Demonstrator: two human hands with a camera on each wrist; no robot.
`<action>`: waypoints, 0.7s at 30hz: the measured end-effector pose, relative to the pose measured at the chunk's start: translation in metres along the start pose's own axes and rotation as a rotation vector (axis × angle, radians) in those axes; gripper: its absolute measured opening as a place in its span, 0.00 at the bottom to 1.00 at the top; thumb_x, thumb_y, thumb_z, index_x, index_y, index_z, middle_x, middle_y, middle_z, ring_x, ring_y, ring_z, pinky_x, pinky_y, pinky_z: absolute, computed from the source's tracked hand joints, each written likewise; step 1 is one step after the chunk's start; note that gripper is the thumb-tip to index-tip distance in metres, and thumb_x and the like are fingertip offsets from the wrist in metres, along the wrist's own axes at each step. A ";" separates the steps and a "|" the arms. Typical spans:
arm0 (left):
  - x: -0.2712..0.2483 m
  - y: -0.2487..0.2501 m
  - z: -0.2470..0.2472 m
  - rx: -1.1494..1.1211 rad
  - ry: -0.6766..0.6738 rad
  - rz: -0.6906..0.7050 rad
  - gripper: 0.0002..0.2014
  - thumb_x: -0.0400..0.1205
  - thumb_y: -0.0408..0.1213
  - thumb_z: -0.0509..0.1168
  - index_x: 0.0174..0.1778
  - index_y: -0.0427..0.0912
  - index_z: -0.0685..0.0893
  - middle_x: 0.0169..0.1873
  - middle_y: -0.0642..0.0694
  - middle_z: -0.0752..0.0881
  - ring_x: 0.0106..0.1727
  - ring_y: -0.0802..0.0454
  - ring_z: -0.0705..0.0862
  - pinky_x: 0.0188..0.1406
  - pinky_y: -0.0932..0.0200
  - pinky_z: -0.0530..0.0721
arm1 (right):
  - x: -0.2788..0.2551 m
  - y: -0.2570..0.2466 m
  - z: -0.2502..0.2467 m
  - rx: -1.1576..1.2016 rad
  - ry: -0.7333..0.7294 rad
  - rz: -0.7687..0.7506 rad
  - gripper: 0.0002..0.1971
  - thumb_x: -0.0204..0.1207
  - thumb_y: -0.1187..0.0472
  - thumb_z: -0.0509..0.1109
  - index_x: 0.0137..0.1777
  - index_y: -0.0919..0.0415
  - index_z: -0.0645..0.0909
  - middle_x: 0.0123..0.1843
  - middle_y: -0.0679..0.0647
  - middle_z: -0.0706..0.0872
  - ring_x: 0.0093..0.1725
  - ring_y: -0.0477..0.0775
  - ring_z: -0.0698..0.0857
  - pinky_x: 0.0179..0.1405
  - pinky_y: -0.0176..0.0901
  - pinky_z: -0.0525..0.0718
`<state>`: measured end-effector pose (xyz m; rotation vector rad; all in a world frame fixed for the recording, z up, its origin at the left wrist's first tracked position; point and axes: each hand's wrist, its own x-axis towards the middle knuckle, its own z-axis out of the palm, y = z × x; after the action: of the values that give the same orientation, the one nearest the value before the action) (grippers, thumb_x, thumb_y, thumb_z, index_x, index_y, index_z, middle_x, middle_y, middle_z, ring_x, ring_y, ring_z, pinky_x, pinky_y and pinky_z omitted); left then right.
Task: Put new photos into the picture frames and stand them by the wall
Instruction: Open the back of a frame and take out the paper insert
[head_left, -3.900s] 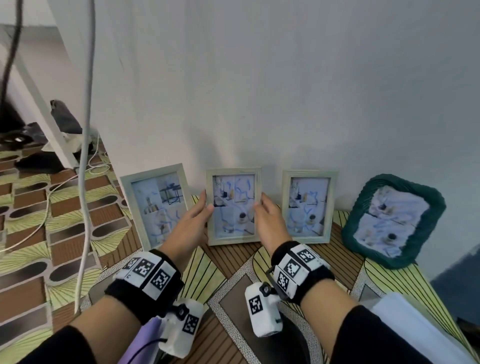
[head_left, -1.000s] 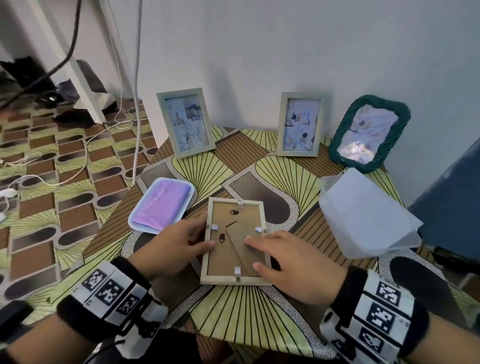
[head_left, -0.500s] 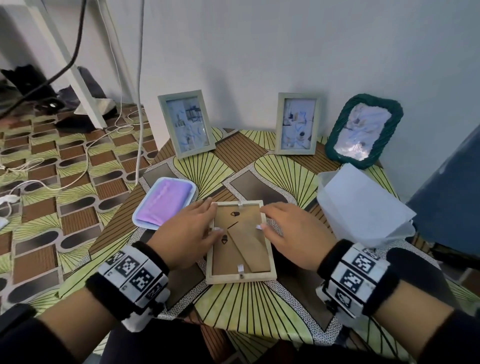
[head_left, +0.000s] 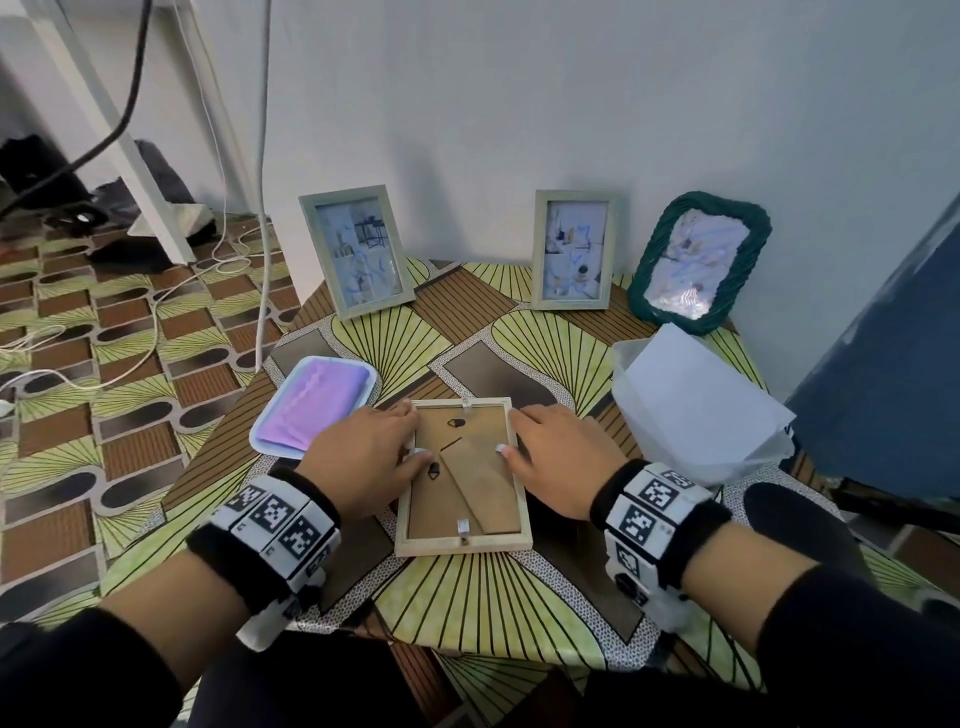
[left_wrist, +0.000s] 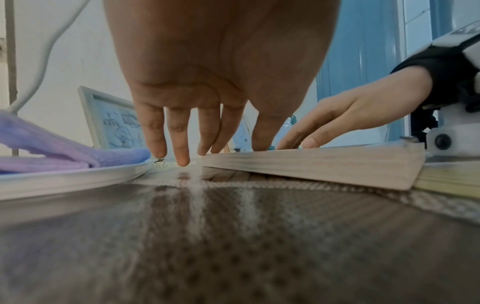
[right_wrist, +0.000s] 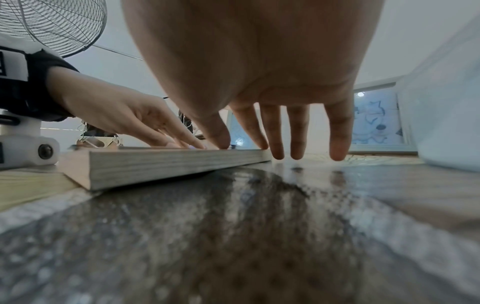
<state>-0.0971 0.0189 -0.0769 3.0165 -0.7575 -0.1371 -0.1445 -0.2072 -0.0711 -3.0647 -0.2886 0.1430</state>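
Note:
A light wooden picture frame (head_left: 462, 540) lies face down on the table, its brown backing board and folded stand showing. My left hand (head_left: 400, 436) rests at its left edge, fingers straight down to the tablecloth and thumb on the left side clip. Mirroring it at the right edge, my right hand (head_left: 519, 434) has its thumb on the right clip. The left wrist view shows the left hand (left_wrist: 197, 144) beside the frame (left_wrist: 311, 164). In the right wrist view, the right hand (right_wrist: 259, 139) touches the frame (right_wrist: 168, 162). Neither hand grips anything.
Two pale green frames (head_left: 358, 249) (head_left: 571, 249) and a dark green woven frame (head_left: 696, 260) stand against the wall. A tray with a purple cloth (head_left: 311, 405) lies left of the hands. A translucent box holding white sheets (head_left: 696, 400) sits to the right. Cables hang at the left.
The middle frame has come from the wall and lies face down. In the last second both hands slid to its sides, thumbs onto the side clips.

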 end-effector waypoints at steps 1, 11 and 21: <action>0.000 0.000 0.000 0.012 0.002 -0.003 0.28 0.86 0.59 0.54 0.77 0.47 0.71 0.81 0.52 0.69 0.67 0.48 0.78 0.58 0.51 0.82 | 0.000 0.000 0.000 -0.007 0.007 0.002 0.20 0.86 0.45 0.51 0.69 0.56 0.72 0.63 0.53 0.80 0.64 0.56 0.78 0.59 0.58 0.81; 0.000 0.002 -0.008 0.065 -0.046 -0.012 0.25 0.87 0.58 0.54 0.74 0.46 0.74 0.80 0.50 0.71 0.64 0.46 0.78 0.60 0.48 0.81 | 0.003 -0.002 0.000 -0.036 0.027 0.028 0.18 0.84 0.45 0.53 0.61 0.55 0.75 0.57 0.52 0.79 0.60 0.57 0.78 0.56 0.58 0.77; 0.008 -0.003 -0.005 -0.012 -0.005 -0.018 0.24 0.88 0.54 0.53 0.78 0.48 0.75 0.74 0.52 0.79 0.64 0.49 0.80 0.63 0.51 0.81 | 0.008 -0.002 0.001 -0.030 0.047 -0.057 0.18 0.86 0.49 0.54 0.61 0.59 0.79 0.56 0.53 0.80 0.59 0.53 0.76 0.60 0.55 0.80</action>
<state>-0.0881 0.0178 -0.0729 3.0131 -0.7266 -0.1489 -0.1375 -0.2035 -0.0729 -3.0807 -0.3785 0.0646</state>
